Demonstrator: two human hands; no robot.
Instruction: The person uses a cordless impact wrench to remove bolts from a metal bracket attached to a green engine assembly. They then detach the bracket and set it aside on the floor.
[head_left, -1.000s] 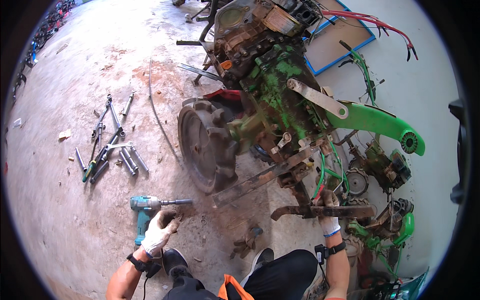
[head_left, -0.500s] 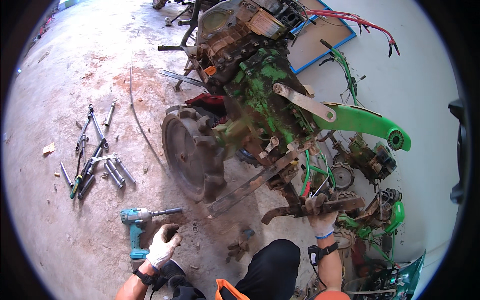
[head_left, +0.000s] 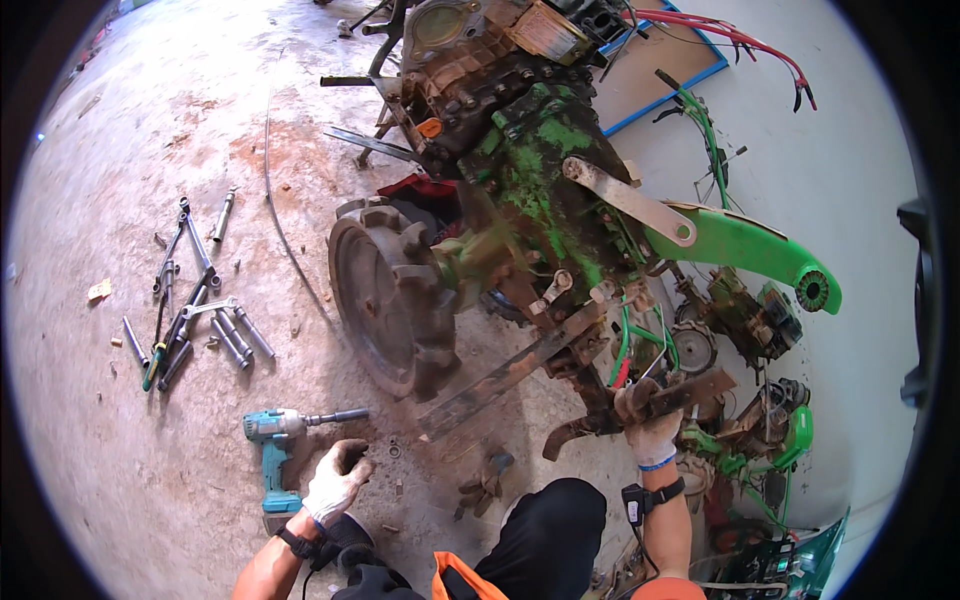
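Observation:
My right hand (head_left: 652, 428), in a white work glove with dirty fingers, is closed around a rusty metal bracket (head_left: 690, 392) at the rear of a green walking tractor (head_left: 540, 180). The bracket's hooked left end (head_left: 568, 437) points down, and its flat right end tilts up. Bare of any object, my left hand (head_left: 337, 482) hovers above the floor with loosely curled fingers, thumb apart. Beside it lies a teal cordless impact wrench (head_left: 272, 452) with a long socket fitted. A long flat rusty bar (head_left: 500, 380) slants between the lugged wheel (head_left: 385, 300) and the bracket.
Several sockets (head_left: 232, 340) and wrenches (head_left: 197, 250) lie on the concrete at left. A dirty glove (head_left: 482, 486) rests on the floor before my knee. Further machine parts (head_left: 755, 310) stand along the right wall, and a blue-framed board (head_left: 660, 75) leans behind the tractor.
The bracket has turned slightly, its right end higher and its hooked end lower, with my right hand still on it. My left hand has barely moved. The view has shifted a little.

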